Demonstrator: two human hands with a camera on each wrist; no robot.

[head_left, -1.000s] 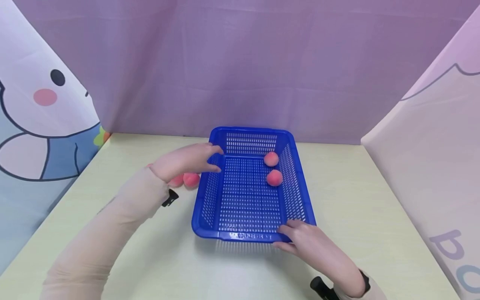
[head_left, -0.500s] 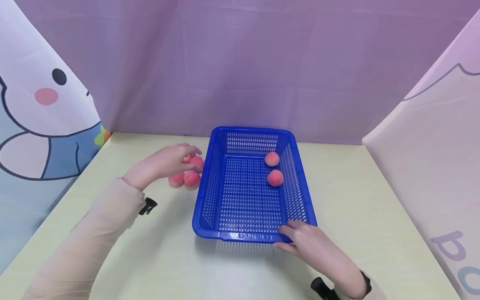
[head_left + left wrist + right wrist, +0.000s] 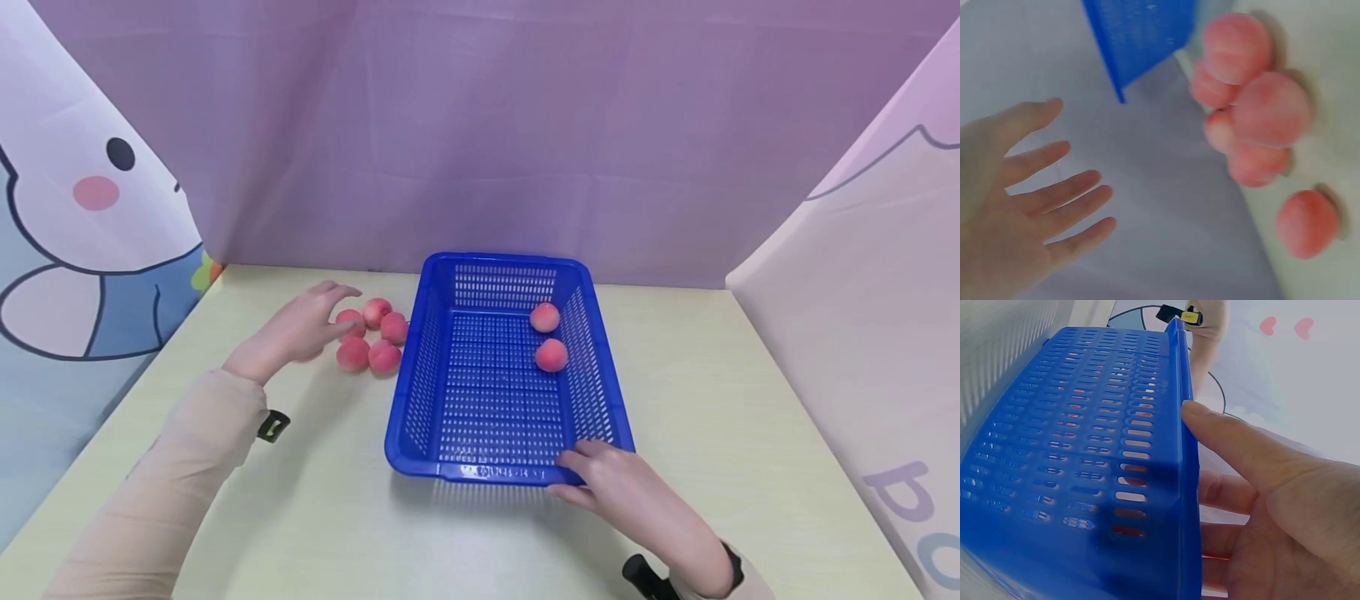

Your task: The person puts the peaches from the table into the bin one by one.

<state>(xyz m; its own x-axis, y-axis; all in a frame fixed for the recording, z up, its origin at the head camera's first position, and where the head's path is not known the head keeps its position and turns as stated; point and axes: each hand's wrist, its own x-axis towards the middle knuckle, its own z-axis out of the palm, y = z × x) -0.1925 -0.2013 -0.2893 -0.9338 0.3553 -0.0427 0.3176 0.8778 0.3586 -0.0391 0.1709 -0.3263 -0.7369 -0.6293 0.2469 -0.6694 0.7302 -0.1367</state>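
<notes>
Several pink-red peaches (image 3: 352,354) lie in a loose cluster on the table, left of a blue plastic basket (image 3: 400,400). My left hand (image 3: 292,332) hovers at the left side of that cluster, fingers spread and holding nothing. In the left wrist view, one peach (image 3: 1307,224) sits apart from the others, and the palm and all fingers show bare. Two more peaches (image 3: 551,355) rest inside the basket along its right wall. At the near right corner my right hand (image 3: 626,487) grips the basket's rim, thumb outside and fingers over the inner side, as the right wrist view (image 3: 1297,506) shows.
The pale table (image 3: 697,400) extends on both sides of the basket. A purple cloth (image 3: 480,142) rises behind it, with printed cloth panels (image 3: 862,275) at left and right. Black straps with camera mounts (image 3: 273,425) sit on both wrists.
My left hand has drawn back leftward from above the basket's left rim to the peach cluster, uncovering more peaches. The right hand stays on the rim, and the basket looks unmoved.
</notes>
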